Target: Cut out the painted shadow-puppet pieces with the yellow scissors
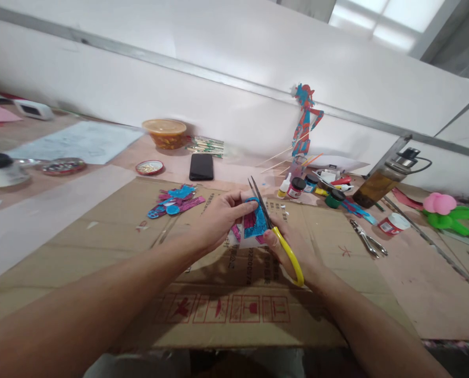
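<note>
My left hand pinches a painted paper piece, blue with purple-pink patches and white margins. My right hand grips a pair of scissors with yellow handles. The dark blades point up and away, lying along the right edge of the paper and slightly apart at the tips. Both hands are above a flattened cardboard sheet with printed red symbols and black lettering. On the cardboard to the left lies a small pile of blue and purple cut-out pieces.
Behind the cardboard are a black phone, a lidded tub and a lid of small fasteners. Paint jars, pliers and a bottle stand or lie right. A red-and-blue jointed figure is against the wall.
</note>
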A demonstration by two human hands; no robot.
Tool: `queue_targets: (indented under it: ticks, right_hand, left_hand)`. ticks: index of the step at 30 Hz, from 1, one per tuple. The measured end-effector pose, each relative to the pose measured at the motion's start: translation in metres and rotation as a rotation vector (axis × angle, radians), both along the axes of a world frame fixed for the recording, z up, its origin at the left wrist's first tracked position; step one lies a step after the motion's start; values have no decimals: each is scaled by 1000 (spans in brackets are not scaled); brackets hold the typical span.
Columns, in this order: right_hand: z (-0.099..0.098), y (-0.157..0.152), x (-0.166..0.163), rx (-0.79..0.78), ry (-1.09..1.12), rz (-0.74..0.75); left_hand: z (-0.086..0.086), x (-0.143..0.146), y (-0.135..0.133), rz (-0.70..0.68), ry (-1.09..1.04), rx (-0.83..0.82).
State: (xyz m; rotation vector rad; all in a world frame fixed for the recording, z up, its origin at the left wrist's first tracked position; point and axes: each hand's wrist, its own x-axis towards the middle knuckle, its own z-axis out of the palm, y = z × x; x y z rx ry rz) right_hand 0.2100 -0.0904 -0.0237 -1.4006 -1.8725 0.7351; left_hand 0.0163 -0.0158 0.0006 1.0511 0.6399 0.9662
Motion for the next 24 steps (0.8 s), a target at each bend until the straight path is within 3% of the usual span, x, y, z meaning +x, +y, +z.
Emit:
queue_targets:
  ticks: [24]
  right_hand:
    - [2,1,0,25,2,32]
  left_hand:
    - [7,-1,-2,-45,-16,-47]
